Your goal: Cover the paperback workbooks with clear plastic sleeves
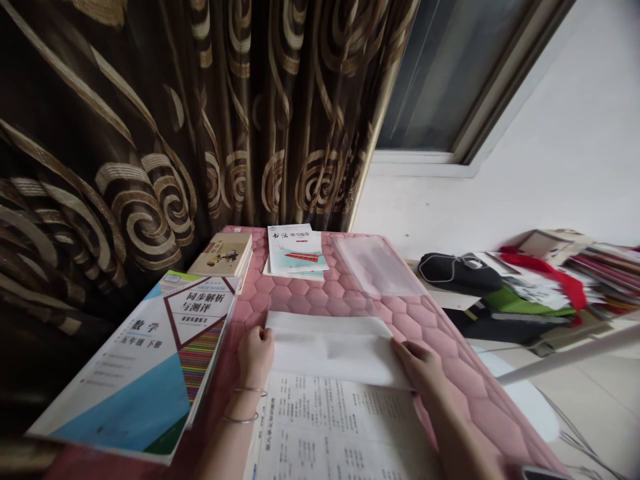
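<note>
My left hand [256,357] and my right hand [420,370] hold opposite edges of a translucent white plastic book cover [330,347]. That cover lies over the top of an open-faced printed book page [335,427], which runs out of view at the bottom. Two thin silver bangles [245,403] circle my left wrist. Next to my left hand lies a large mathematics workbook [133,363] with a blue and white cover. All of these rest on a pink quilted mat [300,300].
Farther back on the mat lie a calligraphy practice book [295,250], a small illustrated book [220,255] and a clear plastic sleeve [377,267]. A dark patterned curtain [100,133] hangs on the left. On the right are a black bag [460,273] and a heap of books [600,277].
</note>
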Demonstrator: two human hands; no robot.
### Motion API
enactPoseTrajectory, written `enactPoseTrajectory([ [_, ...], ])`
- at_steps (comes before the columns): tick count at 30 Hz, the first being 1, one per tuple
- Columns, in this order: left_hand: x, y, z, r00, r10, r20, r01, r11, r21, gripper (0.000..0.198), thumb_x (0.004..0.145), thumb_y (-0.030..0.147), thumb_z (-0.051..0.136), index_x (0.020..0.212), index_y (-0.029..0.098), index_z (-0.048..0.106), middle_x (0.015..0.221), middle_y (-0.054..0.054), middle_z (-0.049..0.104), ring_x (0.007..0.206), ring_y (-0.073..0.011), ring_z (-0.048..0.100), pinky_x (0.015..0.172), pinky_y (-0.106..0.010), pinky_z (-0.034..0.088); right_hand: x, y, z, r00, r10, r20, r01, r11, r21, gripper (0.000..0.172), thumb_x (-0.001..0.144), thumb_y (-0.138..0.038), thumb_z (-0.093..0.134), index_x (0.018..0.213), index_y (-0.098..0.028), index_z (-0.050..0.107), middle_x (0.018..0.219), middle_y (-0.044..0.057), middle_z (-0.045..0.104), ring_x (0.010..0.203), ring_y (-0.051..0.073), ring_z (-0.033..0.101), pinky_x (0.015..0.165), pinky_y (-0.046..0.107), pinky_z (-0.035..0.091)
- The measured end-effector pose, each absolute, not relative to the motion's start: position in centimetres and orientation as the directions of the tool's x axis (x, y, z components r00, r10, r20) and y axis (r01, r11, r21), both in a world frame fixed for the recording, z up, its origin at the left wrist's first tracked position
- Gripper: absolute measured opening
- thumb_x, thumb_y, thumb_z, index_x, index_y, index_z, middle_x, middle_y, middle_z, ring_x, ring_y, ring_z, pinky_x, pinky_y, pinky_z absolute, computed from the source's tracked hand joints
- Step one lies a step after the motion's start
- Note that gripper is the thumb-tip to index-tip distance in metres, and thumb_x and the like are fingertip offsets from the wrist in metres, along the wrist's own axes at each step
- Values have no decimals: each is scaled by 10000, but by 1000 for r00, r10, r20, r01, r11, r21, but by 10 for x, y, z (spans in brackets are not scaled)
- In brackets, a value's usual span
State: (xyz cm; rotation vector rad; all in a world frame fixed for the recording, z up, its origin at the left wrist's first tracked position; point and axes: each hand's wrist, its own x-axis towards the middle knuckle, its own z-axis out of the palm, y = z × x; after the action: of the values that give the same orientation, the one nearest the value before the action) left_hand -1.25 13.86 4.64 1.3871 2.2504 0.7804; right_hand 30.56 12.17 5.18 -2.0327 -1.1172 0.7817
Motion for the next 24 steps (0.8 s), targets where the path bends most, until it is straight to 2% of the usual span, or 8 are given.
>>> enactPoseTrajectory([
  [3,-12,138,48,-438,899,-29,684,354,638,297,875,247,468,620,177,603,651,-72,665,629,-163,555,589,-268,295,304,121,52,455,887,-78,495,-325,-806,407,641,-603,460,545,-214,531,527,29,540,562,187,524,480,261,370],
  [6,-12,137,49,-430,903,4,704,332,628,305,874,239,465,610,176,606,653,-75,666,643,-167,561,601,-273,300,300,122,55,457,889,-19,564,-307,-767,427,656,-615,467,487,-224,486,502,35,524,571,198,534,502,270,374],
  [10,-12,138,48,-435,900,14,713,334,617,303,874,233,463,629,172,629,665,-76,673,650,-173,573,615,-274,313,294,122,61,461,887,-30,604,-338,-722,390,686,-552,442,467,-232,481,497,50,549,568,204,541,507,274,371],
  [15,-11,137,51,-431,902,-1,745,356,564,292,888,219,462,681,169,662,738,-97,709,688,-188,606,619,-287,303,294,121,62,467,883,-53,592,-356,-723,360,676,-534,431,505,-232,527,530,65,600,584,218,570,516,281,372],
  [24,-6,134,69,-423,896,-135,763,432,480,317,953,342,445,848,175,694,922,-128,751,843,-243,677,616,-300,307,301,122,53,462,883,-79,628,-389,-674,367,706,-534,453,538,-230,570,570,85,642,622,244,604,546,304,392],
])
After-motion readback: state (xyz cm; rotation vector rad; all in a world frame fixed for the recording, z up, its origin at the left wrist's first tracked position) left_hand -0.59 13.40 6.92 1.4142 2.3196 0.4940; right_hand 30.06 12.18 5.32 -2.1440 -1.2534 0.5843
